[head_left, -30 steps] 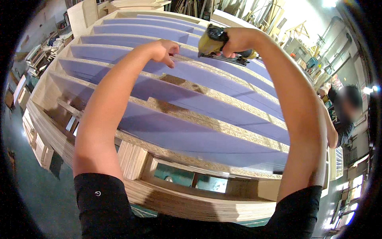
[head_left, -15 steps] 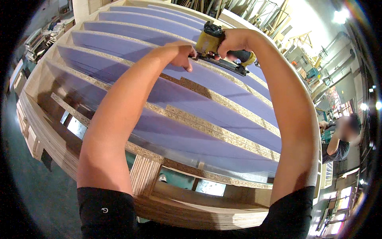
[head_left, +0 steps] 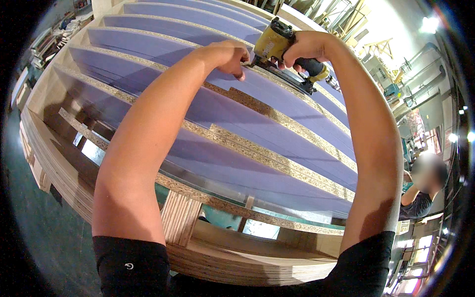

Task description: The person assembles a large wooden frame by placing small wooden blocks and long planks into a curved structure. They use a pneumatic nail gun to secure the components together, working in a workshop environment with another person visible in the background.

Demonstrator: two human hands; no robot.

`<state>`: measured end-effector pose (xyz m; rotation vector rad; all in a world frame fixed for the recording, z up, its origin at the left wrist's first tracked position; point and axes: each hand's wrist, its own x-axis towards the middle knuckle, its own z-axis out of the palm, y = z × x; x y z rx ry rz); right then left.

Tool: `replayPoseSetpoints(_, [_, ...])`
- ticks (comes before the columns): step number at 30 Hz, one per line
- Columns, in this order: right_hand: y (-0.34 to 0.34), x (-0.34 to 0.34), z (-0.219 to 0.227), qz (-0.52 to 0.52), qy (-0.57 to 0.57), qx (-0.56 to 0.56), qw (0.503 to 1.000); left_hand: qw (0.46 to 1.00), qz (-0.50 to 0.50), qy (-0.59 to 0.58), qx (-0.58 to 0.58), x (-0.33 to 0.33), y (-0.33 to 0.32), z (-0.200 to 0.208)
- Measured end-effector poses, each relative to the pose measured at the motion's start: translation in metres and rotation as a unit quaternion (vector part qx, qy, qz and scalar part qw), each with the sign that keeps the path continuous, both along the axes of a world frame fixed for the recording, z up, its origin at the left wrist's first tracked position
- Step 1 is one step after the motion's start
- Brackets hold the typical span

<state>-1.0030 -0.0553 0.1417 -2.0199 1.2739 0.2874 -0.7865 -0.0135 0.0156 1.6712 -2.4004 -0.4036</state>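
Observation:
My right hand (head_left: pixel 310 46) is wrapped round the black handle of a yellow-and-black nail gun (head_left: pixel 271 43). Its nose points down at the top edge of a chipboard slat (head_left: pixel 303 95), and its long black magazine lies along that slat. Just left of the nose, my left hand (head_left: pixel 231 58) has its fingers curled over the slat's edge, thumb on the near side. Both arms stretch forward over a large wooden frame (head_left: pixel 42 121), where several chipboard slats stand on edge with purple-tinted faces. Short chipboard pieces (head_left: pixel 247 101) sit against some nearer slats.
Layered plywood (head_left: pixel 247 265) forms the frame's near edge, with a plywood block (head_left: pixel 180 215) standing behind it. Another person (head_left: pixel 420 198) is at the right. Timber lengths (head_left: pixel 341 17) lean at the back, and green floor (head_left: pixel 54 232) shows on the left.
The nail gun has shifted slightly right in view and tilted, its nose now closer to my left hand. My left hand has moved a little up and right. The other person has leaned over.

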Motion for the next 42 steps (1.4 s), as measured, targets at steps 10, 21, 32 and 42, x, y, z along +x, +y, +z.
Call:
replayPoseSetpoints(10, [0.009,-0.019,0.001,0.003,-0.027,0.011,1.000,1.000,-0.026,-0.001,-0.007,0.000,-0.017,-0.010])
replayPoseSetpoints(21, [0.018,-0.038,-0.001,-0.015,-0.040,0.000,0.999,0.998,-0.042,0.053,-0.009,0.006,-0.014,-0.012])
replayPoseSetpoints(32, [0.008,0.003,-0.006,0.011,-0.009,-0.033,0.999,1.000,0.012,0.000,0.020,-0.004,0.009,0.010])
replayPoseSetpoints(42, [0.006,0.007,-0.005,0.010,-0.021,-0.018,1.000,0.999,0.002,-0.015,0.033,-0.001,0.006,0.010])
